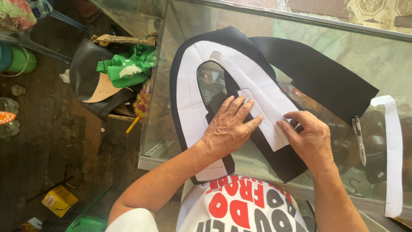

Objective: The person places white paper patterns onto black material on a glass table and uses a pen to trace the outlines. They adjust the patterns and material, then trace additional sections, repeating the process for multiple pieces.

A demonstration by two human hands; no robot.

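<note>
Head view: left hand [227, 129] lies flat, fingers spread, pressing a white paper pattern [191, 92] onto a black sheet [317, 73] on the glass counter [386, 56]; right hand [307, 137] presses its edge, fingers together. Slick glass likely lets the pattern slide.

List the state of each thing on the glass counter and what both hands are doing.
White U-shaped paper pattern: flat on the black material.
Black U-shaped material piece: flat on the glass countertop.
Left hand: palm down, pressing the pattern.
Right hand: fingertips on the pattern's edge.
Clear pen: lying loose.
White paper strip: lying flat.
</note>
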